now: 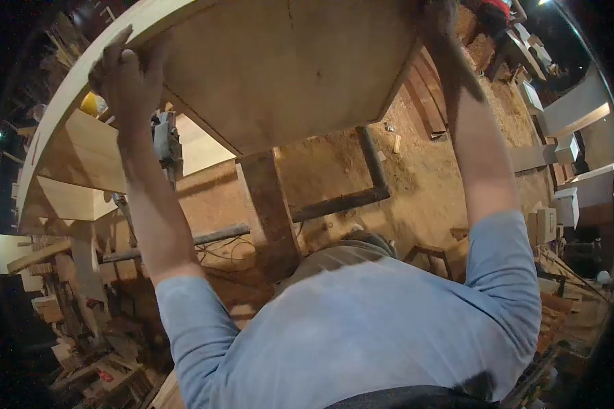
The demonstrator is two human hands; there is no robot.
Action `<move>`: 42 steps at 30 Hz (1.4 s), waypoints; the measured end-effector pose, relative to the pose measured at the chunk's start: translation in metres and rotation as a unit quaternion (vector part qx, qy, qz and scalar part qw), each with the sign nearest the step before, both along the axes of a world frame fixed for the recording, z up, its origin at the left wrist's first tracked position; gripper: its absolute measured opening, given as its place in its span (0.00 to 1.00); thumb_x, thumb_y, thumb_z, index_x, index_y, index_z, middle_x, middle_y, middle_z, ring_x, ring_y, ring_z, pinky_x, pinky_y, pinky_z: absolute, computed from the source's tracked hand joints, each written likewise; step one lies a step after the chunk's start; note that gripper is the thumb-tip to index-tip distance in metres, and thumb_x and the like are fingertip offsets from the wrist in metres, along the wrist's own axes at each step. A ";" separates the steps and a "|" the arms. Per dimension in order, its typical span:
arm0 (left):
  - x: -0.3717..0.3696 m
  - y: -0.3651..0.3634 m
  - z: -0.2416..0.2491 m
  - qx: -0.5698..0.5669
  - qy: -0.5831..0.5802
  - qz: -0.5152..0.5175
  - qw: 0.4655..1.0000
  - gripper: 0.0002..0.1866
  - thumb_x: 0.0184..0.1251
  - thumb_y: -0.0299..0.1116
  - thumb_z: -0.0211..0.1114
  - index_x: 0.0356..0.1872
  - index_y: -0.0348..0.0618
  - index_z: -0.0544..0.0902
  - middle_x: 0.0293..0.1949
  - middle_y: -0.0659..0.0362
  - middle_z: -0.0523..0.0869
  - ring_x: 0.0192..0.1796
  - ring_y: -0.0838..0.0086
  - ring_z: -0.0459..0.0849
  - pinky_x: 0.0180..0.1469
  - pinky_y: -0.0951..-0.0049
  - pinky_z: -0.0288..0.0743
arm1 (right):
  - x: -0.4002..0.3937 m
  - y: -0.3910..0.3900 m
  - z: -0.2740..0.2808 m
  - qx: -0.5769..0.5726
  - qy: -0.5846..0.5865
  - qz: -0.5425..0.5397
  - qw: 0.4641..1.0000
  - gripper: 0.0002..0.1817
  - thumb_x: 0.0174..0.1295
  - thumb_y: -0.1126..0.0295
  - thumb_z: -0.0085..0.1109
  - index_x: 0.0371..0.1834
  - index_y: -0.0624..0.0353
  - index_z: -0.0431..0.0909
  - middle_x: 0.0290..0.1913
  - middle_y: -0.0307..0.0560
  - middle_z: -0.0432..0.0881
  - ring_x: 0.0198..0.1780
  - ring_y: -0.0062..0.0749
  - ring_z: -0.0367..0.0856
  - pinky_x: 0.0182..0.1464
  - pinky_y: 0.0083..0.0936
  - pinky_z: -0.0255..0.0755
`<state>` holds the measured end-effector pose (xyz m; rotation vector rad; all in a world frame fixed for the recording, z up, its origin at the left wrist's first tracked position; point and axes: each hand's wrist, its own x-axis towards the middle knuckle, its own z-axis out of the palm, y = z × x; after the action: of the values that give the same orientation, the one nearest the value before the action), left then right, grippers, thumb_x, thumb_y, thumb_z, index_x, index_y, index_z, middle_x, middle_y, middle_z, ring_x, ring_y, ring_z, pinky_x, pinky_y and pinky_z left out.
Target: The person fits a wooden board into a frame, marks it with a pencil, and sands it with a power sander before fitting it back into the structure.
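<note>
Broad light-brown wooden panel [286, 75] with straight lower edges lies at twelve o'clock, between the two hands, its top cut off. A pale curved wooden rim [65, 92] sweeps from twelve to nine. The left hand [126, 75], at eleven, has its fingers curled over this rim, clamped on it. The right hand [440, 20], at one, is at the panel's right side, dark and partly cut off; I cannot tell how its fingers stand.

Below the panel, a dark pipe frame [348, 201] and an upright brown board [271, 204] stand between it and the person's body. Close by the left forearm is a grey metal tool [165, 140], half hidden. Reddish-brown curved boards [426, 99] lie at one o'clock, white box-like pieces [567, 204] at three. Jumbled wood scraps [109, 341] at eight are too dim to separate.
</note>
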<state>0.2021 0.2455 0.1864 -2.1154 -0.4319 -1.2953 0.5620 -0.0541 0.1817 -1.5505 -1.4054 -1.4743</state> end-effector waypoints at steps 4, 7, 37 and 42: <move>0.002 0.036 0.001 0.125 -0.048 -0.116 0.984 0.10 0.59 0.36 0.72 0.36 0.42 0.85 0.39 0.55 0.88 0.34 0.61 0.86 0.35 0.64 0.77 | 0.018 0.012 -0.013 0.045 -0.008 -0.088 0.995 0.17 0.57 0.70 0.53 0.50 0.56 0.77 0.48 0.51 0.78 0.55 0.46 0.74 0.60 0.40 0.64; 0.008 0.019 0.002 0.044 -0.103 -0.175 0.978 0.12 0.65 0.37 0.68 0.43 0.41 0.86 0.37 0.54 0.87 0.33 0.63 0.85 0.38 0.67 0.78 | -0.001 0.011 -0.003 0.052 -0.013 -0.074 0.996 0.16 0.56 0.71 0.53 0.49 0.55 0.77 0.51 0.50 0.77 0.57 0.45 0.72 0.61 0.38 0.64; -0.006 0.042 -0.014 -0.338 -0.152 -0.315 0.874 0.15 0.71 0.40 0.60 0.50 0.41 0.84 0.50 0.55 0.86 0.51 0.70 0.83 0.56 0.70 0.73 | 0.003 0.017 -0.004 0.094 0.000 0.039 0.995 0.13 0.64 0.68 0.48 0.47 0.61 0.79 0.46 0.53 0.78 0.53 0.47 0.74 0.60 0.39 0.63; -0.005 0.025 -0.006 -0.217 -0.087 -0.229 0.945 0.16 0.70 0.41 0.61 0.48 0.40 0.84 0.50 0.54 0.86 0.51 0.69 0.83 0.56 0.71 0.73 | -0.008 0.015 -0.003 0.095 -0.002 0.030 0.995 0.14 0.62 0.69 0.49 0.47 0.60 0.78 0.46 0.53 0.78 0.53 0.48 0.75 0.60 0.39 0.62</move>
<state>0.1970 0.2709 0.1804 -2.5826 -0.3292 -1.7943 0.5539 -0.0392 0.1786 -1.3785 -1.2622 -1.5278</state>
